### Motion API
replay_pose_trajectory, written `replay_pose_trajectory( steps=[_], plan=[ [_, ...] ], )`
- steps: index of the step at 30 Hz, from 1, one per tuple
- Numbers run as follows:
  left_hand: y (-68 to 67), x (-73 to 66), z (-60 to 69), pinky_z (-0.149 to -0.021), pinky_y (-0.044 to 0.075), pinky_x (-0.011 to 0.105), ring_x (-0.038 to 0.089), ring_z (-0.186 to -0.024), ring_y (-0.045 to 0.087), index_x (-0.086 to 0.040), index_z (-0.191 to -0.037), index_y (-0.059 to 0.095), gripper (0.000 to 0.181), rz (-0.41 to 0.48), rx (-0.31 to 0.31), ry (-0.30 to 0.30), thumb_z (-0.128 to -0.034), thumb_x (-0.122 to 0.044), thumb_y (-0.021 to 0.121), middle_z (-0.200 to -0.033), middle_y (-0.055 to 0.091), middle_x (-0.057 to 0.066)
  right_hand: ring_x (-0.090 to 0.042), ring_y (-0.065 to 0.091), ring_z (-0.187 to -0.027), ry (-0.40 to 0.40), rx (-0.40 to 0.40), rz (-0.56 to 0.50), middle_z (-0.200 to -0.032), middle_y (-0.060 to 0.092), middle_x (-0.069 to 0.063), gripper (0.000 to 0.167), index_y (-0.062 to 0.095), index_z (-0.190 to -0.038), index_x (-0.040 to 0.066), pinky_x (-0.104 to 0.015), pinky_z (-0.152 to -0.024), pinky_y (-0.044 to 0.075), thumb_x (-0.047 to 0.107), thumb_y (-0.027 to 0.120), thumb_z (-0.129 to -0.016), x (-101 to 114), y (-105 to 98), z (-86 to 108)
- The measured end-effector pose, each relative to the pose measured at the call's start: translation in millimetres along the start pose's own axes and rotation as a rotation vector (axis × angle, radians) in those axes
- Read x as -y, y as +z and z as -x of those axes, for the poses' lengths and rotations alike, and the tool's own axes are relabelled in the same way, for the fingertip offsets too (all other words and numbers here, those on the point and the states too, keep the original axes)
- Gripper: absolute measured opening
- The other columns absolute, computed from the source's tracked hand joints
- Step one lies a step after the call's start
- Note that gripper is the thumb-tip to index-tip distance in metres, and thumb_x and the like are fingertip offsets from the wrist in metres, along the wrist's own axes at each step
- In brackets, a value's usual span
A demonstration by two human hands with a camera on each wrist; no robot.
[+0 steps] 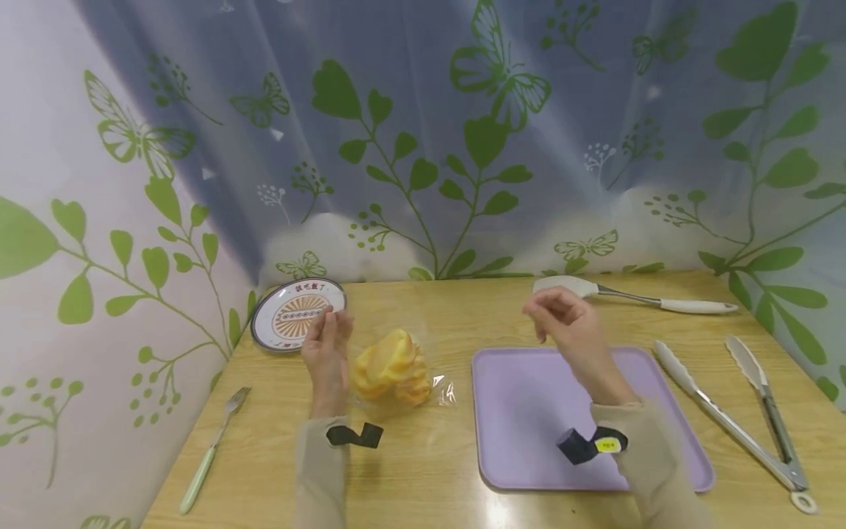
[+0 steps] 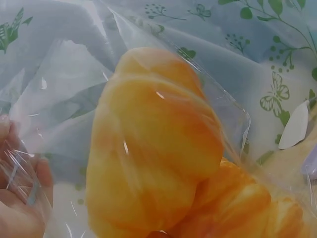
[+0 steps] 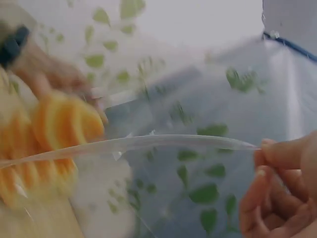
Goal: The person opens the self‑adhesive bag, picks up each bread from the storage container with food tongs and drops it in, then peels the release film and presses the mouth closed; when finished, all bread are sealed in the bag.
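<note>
A clear plastic bag (image 2: 64,94) holds several golden bread rolls (image 1: 391,367) in the head view, just above the table between the hands. My left hand (image 1: 328,360) pinches one side of the bag, close to the plate; in the left wrist view the film bunches in its fingers. Over the tray's far edge, my right hand (image 1: 575,334) pinches the other side. From its fingertips the bag's edge (image 3: 178,140) stretches taut toward the bread in the right wrist view. In the head view the film is so transparent that its outline hardly shows.
Behind my left hand lies a patterned oval plate (image 1: 264,323), and a green-handled fork (image 1: 210,455) is at left. A lilac tray (image 1: 502,441) sits right of centre. Tongs (image 1: 734,433) lie beyond it, and a white-handled spatula (image 1: 694,306) lies at the back. Curtains hang behind.
</note>
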State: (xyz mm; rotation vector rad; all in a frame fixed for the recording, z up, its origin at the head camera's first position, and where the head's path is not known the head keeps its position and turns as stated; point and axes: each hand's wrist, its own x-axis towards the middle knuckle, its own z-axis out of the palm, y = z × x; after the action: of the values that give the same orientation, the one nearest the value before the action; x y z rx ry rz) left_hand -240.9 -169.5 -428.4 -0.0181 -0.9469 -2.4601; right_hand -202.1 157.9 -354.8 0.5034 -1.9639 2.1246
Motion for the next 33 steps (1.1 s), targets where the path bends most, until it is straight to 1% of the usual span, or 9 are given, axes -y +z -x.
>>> replay_pose_trajectory(
  steps=[2, 5, 9, 12, 17, 22, 26, 30, 33],
  plan=[
    [-0.2, -0.3, 0.0, -0.078, 0.058, 0.021, 0.011, -0.075, 0.071, -0.008, -0.094, 0.070, 0.008, -0.002, 0.000, -0.010, -0.0940, -0.008, 0.062, -0.082, 0.074, 0.001, -0.002, 0.052, -0.061, 0.049, 0.164, 0.045, -0.081, 0.065, 0.013, 0.017, 0.066, -0.092, 0.020, -0.017, -0.056, 0.048, 0.003, 0.061, -0.095, 2, 12, 13.4],
    [-0.4, -0.6, -0.3, -0.077, 0.058, 0.021, 0.011, -0.075, 0.071, -0.011, -0.092, 0.070, 0.008, -0.023, -0.007, -0.020, -0.0942, -0.009, 0.062, -0.081, 0.074, 0.000, -0.001, 0.052, -0.062, 0.148, 0.344, 0.085, -0.082, 0.064, 0.011, 0.003, 0.064, -0.097, 0.008, -0.019, -0.057, 0.049, 0.008, 0.063, -0.094, 5, 30, 30.4],
    [-1.4, -1.8, -1.3, -0.076, 0.058, 0.020, 0.011, -0.075, 0.070, -0.012, -0.092, 0.070, 0.009, -0.053, -0.018, -0.019, -0.0948, -0.010, 0.062, -0.081, 0.073, 0.000, -0.004, 0.053, -0.063, 0.273, 0.465, 0.087, -0.084, 0.064, 0.007, 0.027, 0.059, -0.107, -0.007, -0.019, -0.056, 0.049, 0.016, 0.065, -0.094, -7, 57, 42.4],
    [-1.6, -3.1, -1.4, -0.076, 0.058, 0.021, 0.012, -0.074, 0.070, -0.011, -0.092, 0.070, 0.009, -0.056, -0.025, -0.021, -0.0948, -0.009, 0.061, -0.081, 0.073, 0.000, -0.008, 0.056, -0.065, 0.344, 0.507, 0.114, -0.086, 0.066, -0.001, 0.032, 0.059, -0.115, -0.006, -0.020, -0.056, 0.051, 0.017, 0.065, -0.094, -32, 74, 46.7],
    [-1.7, -4.5, 1.1, -0.078, 0.059, 0.022, 0.010, -0.074, 0.071, -0.012, -0.091, 0.071, 0.012, -0.040, -0.030, -0.029, -0.0951, -0.007, 0.060, -0.081, 0.073, 0.000, -0.012, 0.060, -0.068, 0.438, 0.524, 0.167, -0.091, 0.068, -0.023, 0.027, 0.056, -0.118, -0.007, -0.024, -0.058, 0.055, 0.003, 0.060, -0.093, -79, 89, 52.0],
    [-2.9, -5.0, 3.8, -0.076, 0.059, 0.021, 0.010, -0.074, 0.072, -0.012, -0.093, 0.071, 0.014, -0.035, 0.007, -0.021, -0.0961, -0.007, 0.058, -0.081, 0.074, -0.001, -0.013, 0.066, -0.070, 0.486, 0.501, 0.196, -0.092, 0.068, -0.025, 0.032, 0.056, -0.117, -0.012, -0.028, -0.064, 0.060, -0.012, 0.056, -0.085, -106, 90, 54.0],
    [-3.2, -5.2, 5.1, -0.076, 0.058, 0.019, 0.009, -0.076, 0.071, -0.010, -0.097, 0.070, 0.012, -0.064, 0.031, -0.007, -0.0966, -0.008, 0.059, -0.082, 0.074, -0.001, -0.017, 0.069, -0.077, 0.509, 0.484, 0.225, -0.100, 0.068, -0.024, 0.033, 0.058, -0.118, -0.012, -0.029, -0.070, 0.061, -0.009, 0.061, -0.085, -114, 84, 52.4],
    [-3.0, -5.1, 5.2, -0.077, 0.058, 0.019, 0.008, -0.077, 0.071, -0.008, -0.099, 0.070, 0.010, -0.067, 0.035, -0.003, -0.0954, -0.010, 0.061, -0.083, 0.073, -0.001, -0.015, 0.068, -0.070, 0.511, 0.429, 0.297, -0.107, 0.068, -0.022, 0.026, 0.063, -0.114, -0.009, -0.028, -0.065, 0.060, -0.002, 0.063, -0.088, -111, 75, 44.5],
    [-3.0, -5.4, 5.4, -0.077, 0.058, 0.020, 0.009, -0.077, 0.071, -0.007, -0.099, 0.069, 0.010, -0.051, 0.038, -0.003, -0.0944, -0.011, 0.063, -0.083, 0.074, 0.000, -0.012, 0.064, -0.067, 0.502, 0.372, 0.332, -0.104, 0.069, -0.023, 0.024, 0.064, -0.112, -0.008, -0.025, -0.062, 0.058, 0.002, 0.062, -0.091, -102, 69, 33.4]
  ],
)
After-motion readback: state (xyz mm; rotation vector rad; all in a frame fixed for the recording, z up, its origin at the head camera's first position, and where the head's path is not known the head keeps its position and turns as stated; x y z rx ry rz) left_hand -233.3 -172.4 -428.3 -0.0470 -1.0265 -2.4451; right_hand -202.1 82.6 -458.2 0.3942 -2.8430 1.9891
